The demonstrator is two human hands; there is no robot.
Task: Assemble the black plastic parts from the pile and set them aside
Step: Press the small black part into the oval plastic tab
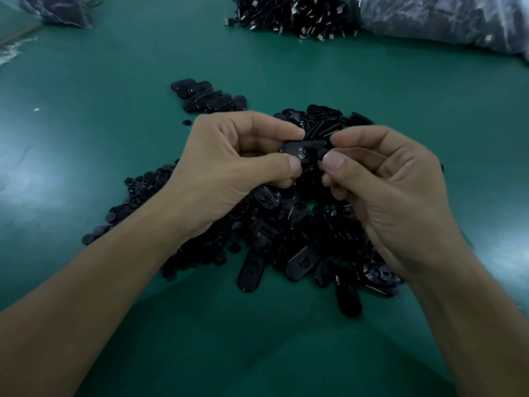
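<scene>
Head view. Both hands were raised just above the middle of the pile (286, 233) of black plastic parts, which lay on the green table (100, 81).

Left hand (229, 173): thumb and forefinger were curled and pinched one end of an oval plate (300, 150), holding it roughly level. The round hole in the plate faced the camera.

Right hand (395, 190): thumb and forefinger pinched a small round cap (322, 154) at the free end of the oval plate. The cap looked to be touching the plate or just beside it. I could not tell whether it was seated. The other fingers of the right hand were curled under.

The pile held two kinds of part: long oval plates on its near and right sides, and small round caps (134, 196) spread along its left side.

Beyond the pile, to the left, a small cluster of oval pieces (209, 96) lay apart from it. One stray round piece (186, 122) lay between the cluster and the pile.

Far beyond the pile sat a heap of black cables with metal plugs (292, 15). To the right of that heap was a clear plastic bag (443, 21), and far beyond the pile to the left another bag (57, 10) with dark contents. What was inside the bags was too blurred to make out.
</scene>
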